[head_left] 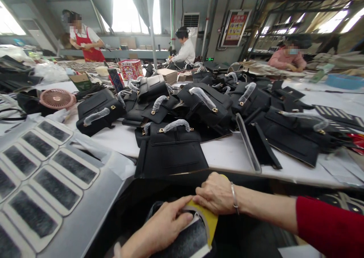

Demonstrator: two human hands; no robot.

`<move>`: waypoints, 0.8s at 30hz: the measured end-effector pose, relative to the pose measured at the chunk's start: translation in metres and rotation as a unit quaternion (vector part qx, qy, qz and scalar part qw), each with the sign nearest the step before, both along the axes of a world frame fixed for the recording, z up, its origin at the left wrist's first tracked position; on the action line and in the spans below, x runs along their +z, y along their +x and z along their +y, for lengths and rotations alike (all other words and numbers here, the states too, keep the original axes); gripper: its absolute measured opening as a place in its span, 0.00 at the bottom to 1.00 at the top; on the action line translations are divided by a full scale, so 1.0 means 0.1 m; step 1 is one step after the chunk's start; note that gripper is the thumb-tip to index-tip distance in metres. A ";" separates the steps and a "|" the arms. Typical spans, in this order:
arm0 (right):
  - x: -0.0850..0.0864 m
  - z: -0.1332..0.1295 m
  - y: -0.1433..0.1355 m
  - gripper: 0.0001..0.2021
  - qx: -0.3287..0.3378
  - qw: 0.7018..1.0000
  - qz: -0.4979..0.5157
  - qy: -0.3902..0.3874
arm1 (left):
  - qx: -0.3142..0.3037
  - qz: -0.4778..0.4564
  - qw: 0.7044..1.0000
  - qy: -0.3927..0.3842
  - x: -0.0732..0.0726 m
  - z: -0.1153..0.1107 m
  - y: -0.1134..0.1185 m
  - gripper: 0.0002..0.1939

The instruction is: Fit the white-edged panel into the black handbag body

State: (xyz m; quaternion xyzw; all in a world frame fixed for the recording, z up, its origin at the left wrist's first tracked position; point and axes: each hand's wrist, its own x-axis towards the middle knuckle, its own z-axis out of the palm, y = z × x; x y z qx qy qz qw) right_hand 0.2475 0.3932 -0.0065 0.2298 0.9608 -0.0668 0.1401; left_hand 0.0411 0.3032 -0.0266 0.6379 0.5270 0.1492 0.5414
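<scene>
Low in the view, a dark rectangular panel (189, 239) with a pale edge lies under my left hand (167, 222). The thumb and fingers of that hand press on the panel's upper edge. My right hand (212, 193) is closed on a yellow strip (212, 222) that curves along the panel's right side. The fingertips of both hands nearly meet at the strip's top. Just beyond them, a black handbag piece (173, 151) with a plastic-wrapped handle lies on the white table (224, 157).
Dark panels with pale borders (57, 189) lie in rows on a grey board at left. Many black bags (210, 102) are heaped across the table, near a pink fan (57, 98). Three people work farther back, one in a red apron (92, 49).
</scene>
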 end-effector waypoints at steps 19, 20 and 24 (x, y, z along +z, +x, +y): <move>-0.16 -0.35 -0.03 0.23 -0.008 1.000 0.006 0.028 | -0.003 0.093 0.990 0.109 0.06 -0.18 0.09 0.21; -0.18 -0.36 -0.04 0.23 -0.001 0.999 0.011 0.033 | 0.006 0.084 0.990 0.109 0.08 -0.19 0.05 0.19; -0.24 -0.32 -0.14 0.24 0.011 0.998 0.052 0.032 | 0.126 0.023 0.986 0.111 0.11 -0.41 -0.37 0.20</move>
